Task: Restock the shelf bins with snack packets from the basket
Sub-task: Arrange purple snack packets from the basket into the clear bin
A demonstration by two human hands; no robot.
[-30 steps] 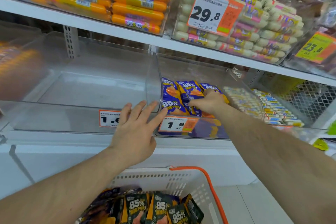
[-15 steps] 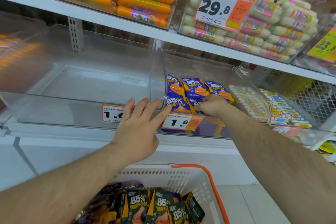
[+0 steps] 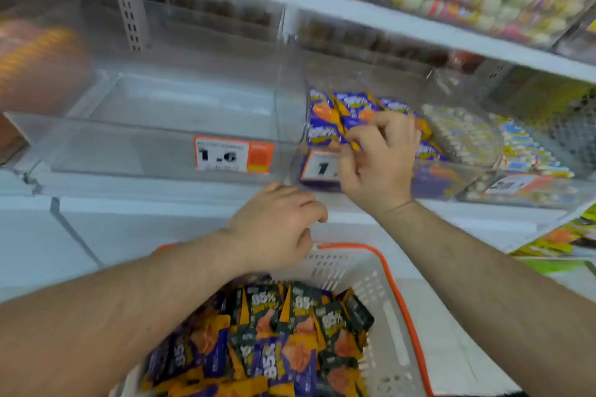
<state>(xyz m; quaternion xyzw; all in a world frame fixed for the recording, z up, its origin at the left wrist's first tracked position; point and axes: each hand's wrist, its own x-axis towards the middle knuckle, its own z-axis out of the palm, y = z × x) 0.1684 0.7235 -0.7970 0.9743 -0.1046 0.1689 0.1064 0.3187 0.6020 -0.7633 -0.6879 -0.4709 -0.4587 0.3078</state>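
Observation:
A white basket with an orange rim point(image 3: 401, 301) stands low in the middle, full of purple, black and orange snack packets point(image 3: 283, 342). On the shelf, the clear right bin point(image 3: 432, 180) holds several purple packets point(image 3: 338, 113). My right hand point(image 3: 377, 164) hovers at that bin's front edge with curled fingers touching a packet corner; blur hides whether it pinches it. My left hand point(image 3: 277, 229) hangs between the shelf front and the basket, fingers loosely curled, holding nothing. The clear left bin point(image 3: 180, 106) has nothing in it.
An orange price tag point(image 3: 232, 155) reading 1.6 sits on the left bin's front. Bins of pale sausage sticks point(image 3: 461, 135) lie to the right. The upper shelf point(image 3: 322, 0) carries orange and cream sausage packs. White shelf base and floor lie below.
My left hand left the bin front and dropped toward the basket, its fingers curling. My right hand drew back from inside the right bin to its front edge. The view tilted down.

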